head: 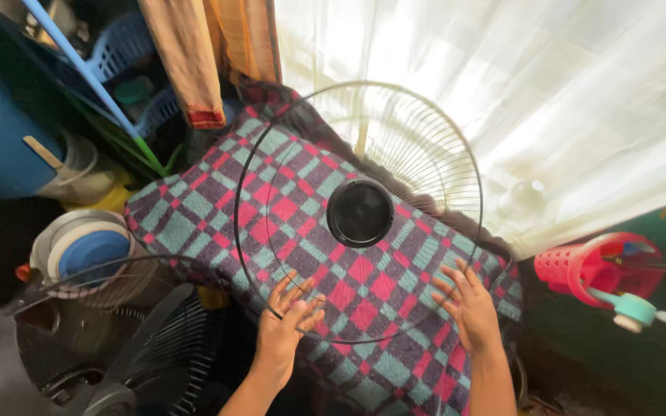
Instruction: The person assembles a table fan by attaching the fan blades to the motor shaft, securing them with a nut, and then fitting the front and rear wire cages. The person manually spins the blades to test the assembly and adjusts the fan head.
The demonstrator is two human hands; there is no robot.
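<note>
- Down at the bottom of the view, the left hand (287, 320) has its fingers spread and curled against the lower left rim of a round wire fan guard (360, 212), touching the outer ring without fully closing round it.
- The right hand (468, 304) is open too, fingers fanned and pressed at the lower right of the ring; between them the two hands steady the guard from below.
- The fan guard stands tilted, nearly upright, leaning over a checked blanket (194, 219) in red, teal and dark purple, with its black round centre cap (360, 213) facing the camera.
- Judging by its thin spokes, the guard looks light and fairly stiff but springy; the fine wires would likely bend if squeezed, so the thicker outer ring seems the safest place to hold.
- Further out, at lower left, a dark fan body with another guard (129, 347) sits low, beside a blue-and-white bowl (86, 250).
- A red perforated holder (599, 270) with tools lies at right, and a pale curtain (541, 100) hangs behind.
</note>
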